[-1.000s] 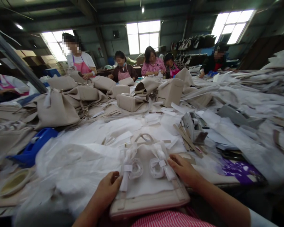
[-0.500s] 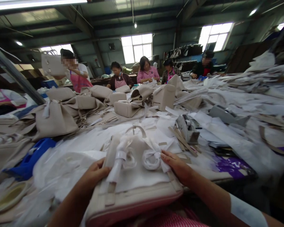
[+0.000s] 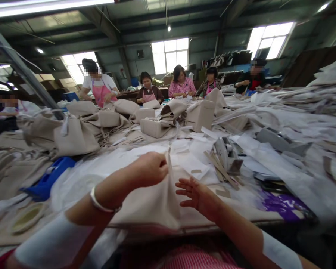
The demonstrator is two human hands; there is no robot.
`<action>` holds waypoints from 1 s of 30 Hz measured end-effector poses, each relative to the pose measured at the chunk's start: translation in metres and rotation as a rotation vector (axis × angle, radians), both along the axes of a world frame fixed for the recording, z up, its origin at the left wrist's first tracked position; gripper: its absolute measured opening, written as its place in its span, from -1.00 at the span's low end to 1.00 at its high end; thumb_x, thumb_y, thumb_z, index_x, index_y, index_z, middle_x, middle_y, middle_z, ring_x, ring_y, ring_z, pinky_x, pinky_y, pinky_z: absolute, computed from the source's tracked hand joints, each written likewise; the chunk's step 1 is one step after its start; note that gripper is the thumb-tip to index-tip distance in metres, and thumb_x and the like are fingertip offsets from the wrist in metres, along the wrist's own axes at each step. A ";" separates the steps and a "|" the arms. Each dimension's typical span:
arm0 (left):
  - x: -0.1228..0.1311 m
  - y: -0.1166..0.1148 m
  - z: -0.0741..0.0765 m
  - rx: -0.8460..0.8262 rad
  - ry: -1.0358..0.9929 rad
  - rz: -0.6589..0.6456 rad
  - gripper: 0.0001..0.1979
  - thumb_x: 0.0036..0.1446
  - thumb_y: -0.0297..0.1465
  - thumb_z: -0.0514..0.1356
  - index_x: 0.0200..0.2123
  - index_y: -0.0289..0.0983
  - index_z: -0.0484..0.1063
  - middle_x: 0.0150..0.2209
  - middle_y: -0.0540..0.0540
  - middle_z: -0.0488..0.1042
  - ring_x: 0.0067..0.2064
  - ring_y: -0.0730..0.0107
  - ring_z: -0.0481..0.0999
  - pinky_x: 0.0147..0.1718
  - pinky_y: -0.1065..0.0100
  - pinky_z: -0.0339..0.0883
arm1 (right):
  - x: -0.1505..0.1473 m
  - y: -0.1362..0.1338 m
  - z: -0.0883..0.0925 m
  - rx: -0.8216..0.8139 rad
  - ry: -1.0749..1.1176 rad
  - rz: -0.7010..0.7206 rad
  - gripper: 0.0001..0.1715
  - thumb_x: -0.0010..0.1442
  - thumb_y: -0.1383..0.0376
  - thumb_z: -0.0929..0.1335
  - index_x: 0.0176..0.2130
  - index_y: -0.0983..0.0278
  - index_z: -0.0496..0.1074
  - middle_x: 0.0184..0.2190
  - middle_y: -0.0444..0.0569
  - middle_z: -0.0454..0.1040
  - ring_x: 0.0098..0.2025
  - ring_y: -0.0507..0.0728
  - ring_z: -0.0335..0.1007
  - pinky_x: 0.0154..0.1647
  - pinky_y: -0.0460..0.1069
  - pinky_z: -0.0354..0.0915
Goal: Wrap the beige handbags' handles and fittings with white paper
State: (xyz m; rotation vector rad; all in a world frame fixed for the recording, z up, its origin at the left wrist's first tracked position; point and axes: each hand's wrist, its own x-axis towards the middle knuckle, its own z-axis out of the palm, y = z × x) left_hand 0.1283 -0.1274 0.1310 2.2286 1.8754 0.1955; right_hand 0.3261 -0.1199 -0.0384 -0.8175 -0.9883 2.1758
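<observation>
A beige handbag (image 3: pixel 149 207) stands at the table's front edge, turned so that a plain panel and a side edge show. My left hand (image 3: pixel 149 168) is closed at its top, fingers curled round a part that the hand itself hides. To the right of the bag, my right hand (image 3: pixel 196 194) is open, fingers spread and apart from the bag, holding nothing. The wrapped straps are out of sight. White wrapping sheets (image 3: pixel 114 158) lie behind the bag.
A blue tape dispenser (image 3: pixel 52 177) and a tape roll (image 3: pixel 28 218) lie at left. A grey tape dispenser (image 3: pixel 228 155) stands at right near purple tape (image 3: pixel 282 205). Several beige bags (image 3: pixel 77 136) are heaped farther back. Several people (image 3: pixel 182 84) work across the table.
The bag has turned, and its wrapped straps no longer show. My left hand has moved up to its top. My right hand has let go and opened. The view has shifted slightly left.
</observation>
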 end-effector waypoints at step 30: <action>-0.081 -0.036 -0.137 0.254 0.018 -0.135 -0.46 0.09 -0.32 0.24 0.16 -0.21 0.30 0.16 -0.26 0.33 0.18 0.02 0.31 0.15 0.03 0.23 | 0.036 0.019 -0.007 0.952 -1.070 -0.063 -0.56 0.16 0.18 0.29 -0.03 0.36 0.44 -0.02 0.20 0.47 0.02 0.32 0.39 0.10 0.23 0.26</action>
